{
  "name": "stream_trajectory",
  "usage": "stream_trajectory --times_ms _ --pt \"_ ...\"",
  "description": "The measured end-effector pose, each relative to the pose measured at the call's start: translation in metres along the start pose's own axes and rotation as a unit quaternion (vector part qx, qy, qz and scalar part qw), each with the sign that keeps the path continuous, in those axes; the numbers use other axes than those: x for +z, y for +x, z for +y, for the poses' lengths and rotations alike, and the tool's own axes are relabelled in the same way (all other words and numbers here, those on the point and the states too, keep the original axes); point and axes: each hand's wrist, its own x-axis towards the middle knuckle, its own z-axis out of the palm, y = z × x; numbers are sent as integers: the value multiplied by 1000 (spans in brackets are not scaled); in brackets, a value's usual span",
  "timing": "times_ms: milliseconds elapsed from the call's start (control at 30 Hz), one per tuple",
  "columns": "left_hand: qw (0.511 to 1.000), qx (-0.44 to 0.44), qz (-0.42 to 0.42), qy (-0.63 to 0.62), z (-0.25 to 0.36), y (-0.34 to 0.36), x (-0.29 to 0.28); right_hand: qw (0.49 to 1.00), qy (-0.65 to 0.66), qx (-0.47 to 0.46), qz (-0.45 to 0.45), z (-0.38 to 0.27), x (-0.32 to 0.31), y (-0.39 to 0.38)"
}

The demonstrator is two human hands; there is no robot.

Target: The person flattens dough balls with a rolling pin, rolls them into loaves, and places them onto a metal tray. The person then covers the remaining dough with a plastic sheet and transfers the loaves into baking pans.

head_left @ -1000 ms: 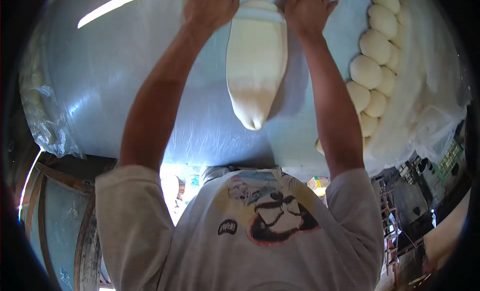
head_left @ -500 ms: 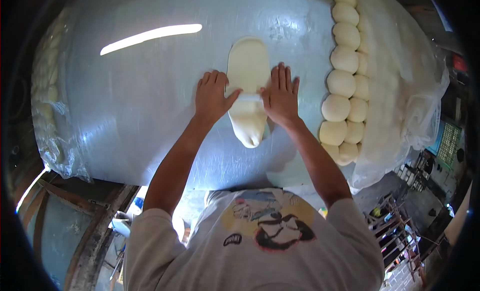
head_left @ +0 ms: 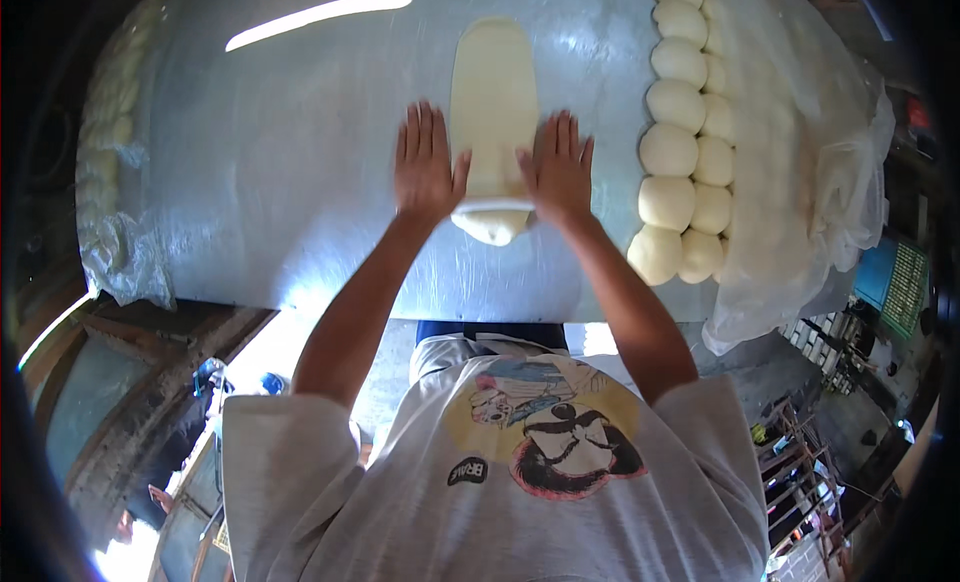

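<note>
A long, flattened strip of pale dough (head_left: 494, 107) lies on the metal work table, its far end rounded. Across its near part runs a thin white rolling pin (head_left: 500, 205), with a thicker lump of dough bulging on the near side. My left hand (head_left: 428, 172) lies flat over the pin's left end, fingers stretched forward and thumb apart. Over the right end rests my right hand (head_left: 560, 172), flat too, fingers extended. My palms hide both ends of the pin.
Rows of round dough balls (head_left: 668, 150) stand along the right side, partly under clear plastic sheeting (head_left: 775, 182). More dough balls (head_left: 105, 162) lie under plastic (head_left: 125, 262) at the far left. The metal table's (head_left: 270, 182) near edge runs just before my body. A wooden rack (head_left: 800, 472) stands low at right.
The rolling pin now sits closer to the dough's near end, and the strip looks longer with a smaller near lump. My fingers have straightened from a bent hold. The whole view has shifted.
</note>
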Motion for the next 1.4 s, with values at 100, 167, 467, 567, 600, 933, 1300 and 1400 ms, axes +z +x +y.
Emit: stream_trajectory --times_ms 100,167,467,567,600,933,1300,1400 --pt "999 -33 -28 33 12 -35 -6 999 -36 -22 -25 -13 -1 -45" --pt "999 -7 -53 -9 29 -105 0 997 -4 -62 -35 -9 -2 -120" --pt "990 -6 58 -131 52 -159 -53 992 -12 6 122 38 -32 -178" --pt "977 -42 125 -165 32 -123 -50 983 -100 150 39 57 -63 -135" --pt "978 -40 123 -164 21 -109 -46 973 -145 177 2 58 -67 -122" --pt "944 -51 75 -319 -33 163 13 970 188 -25 152 -6 -9 193" --pt "803 -21 -205 -560 -37 180 -115 790 569 -2 -229 29 -164 160" --pt "801 79 -203 -558 -17 175 -205 818 512 -80 -249 17 -250 156"
